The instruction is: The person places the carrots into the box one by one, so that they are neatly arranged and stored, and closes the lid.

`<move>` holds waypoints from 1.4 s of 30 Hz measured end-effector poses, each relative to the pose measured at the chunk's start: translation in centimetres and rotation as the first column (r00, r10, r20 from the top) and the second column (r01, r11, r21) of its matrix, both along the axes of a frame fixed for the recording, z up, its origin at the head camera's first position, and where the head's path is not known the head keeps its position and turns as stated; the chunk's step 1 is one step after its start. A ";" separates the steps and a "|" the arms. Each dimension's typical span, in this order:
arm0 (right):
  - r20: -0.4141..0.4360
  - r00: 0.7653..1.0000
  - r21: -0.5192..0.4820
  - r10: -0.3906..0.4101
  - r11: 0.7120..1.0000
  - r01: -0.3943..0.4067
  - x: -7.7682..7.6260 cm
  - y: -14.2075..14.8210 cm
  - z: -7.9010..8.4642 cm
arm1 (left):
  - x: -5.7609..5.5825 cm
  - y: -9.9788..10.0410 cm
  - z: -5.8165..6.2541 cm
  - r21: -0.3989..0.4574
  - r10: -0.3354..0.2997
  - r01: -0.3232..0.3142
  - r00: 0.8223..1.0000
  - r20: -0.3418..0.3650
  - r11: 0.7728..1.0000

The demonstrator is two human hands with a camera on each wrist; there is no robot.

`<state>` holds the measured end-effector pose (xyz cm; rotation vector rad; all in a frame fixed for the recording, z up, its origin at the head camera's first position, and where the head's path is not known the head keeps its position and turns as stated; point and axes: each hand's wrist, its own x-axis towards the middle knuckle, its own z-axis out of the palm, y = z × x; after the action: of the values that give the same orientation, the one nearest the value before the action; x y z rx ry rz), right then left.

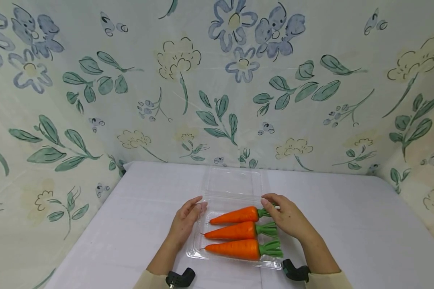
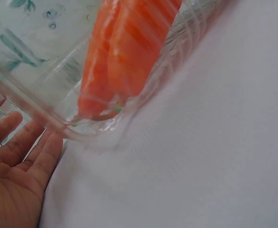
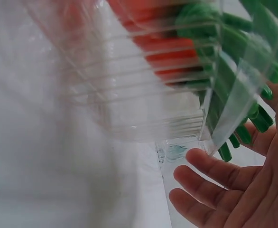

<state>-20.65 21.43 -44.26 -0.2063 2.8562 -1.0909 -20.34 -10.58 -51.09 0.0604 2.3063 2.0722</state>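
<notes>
A clear plastic clamshell box [image 1: 199, 253] lies with its lid [image 1: 233, 180] folded back, away from the person. In its tray are three orange carrots: the far carrot [image 1: 235, 216], the middle carrot [image 1: 231, 231] and the near carrot [image 1: 233, 249]. Their green tops point right and reach over the box's right edge. My left hand [image 1: 184, 220] grips the left rim near the hinge, thumb above and fingers below in the left wrist view. At the far right corner, my right hand [image 1: 289, 216] holds the rim beside the green tops, its other fingers spread.
A white cloth covers the table [image 1: 332, 212]. Behind and at the sides hangs a floral-print curtain [image 1: 217, 96]. A black wrist camera [image 1: 181, 277] is strapped at the left wrist, and another black camera [image 1: 295, 271] at the right wrist, close to the box's near right corner.
</notes>
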 end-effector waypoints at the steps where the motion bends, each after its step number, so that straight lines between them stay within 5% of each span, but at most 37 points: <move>1: 0.000 1.000 -0.003 -0.001 1.000 0.001 0.0 0.0 0.0 | 0.0 0.0 0.0 -0.001 0.001 -0.001 1.000 0.000 1.000; 10: -0.027 1.000 -0.013 -0.010 1.000 0.010 0.1 -0.1 0.2 | 0.0 -0.1 0.0 -0.015 0.000 0.000 1.000 -0.006 1.000; 23: 0.066 0.996 -0.038 -0.062 0.997 0.065 0.1 0.0 0.5 | 0.3 -0.3 0.5 -0.057 -0.039 0.040 0.999 0.023 0.998; 31: 0.054 0.998 -0.074 -0.038 0.996 0.042 0.2 0.1 0.4 | 0.4 -0.5 0.8 0.008 -0.141 0.141 0.988 0.070 0.990; 42: 0.030 0.999 -0.061 -0.030 0.998 0.032 0.2 0.1 0.4 | 0.1 -0.7 0.7 0.082 -0.181 0.180 0.983 0.014 0.980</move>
<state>-20.45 21.55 -43.83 -0.1496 2.8120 -1.1790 -20.26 -11.25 -50.41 0.2392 2.1169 2.0624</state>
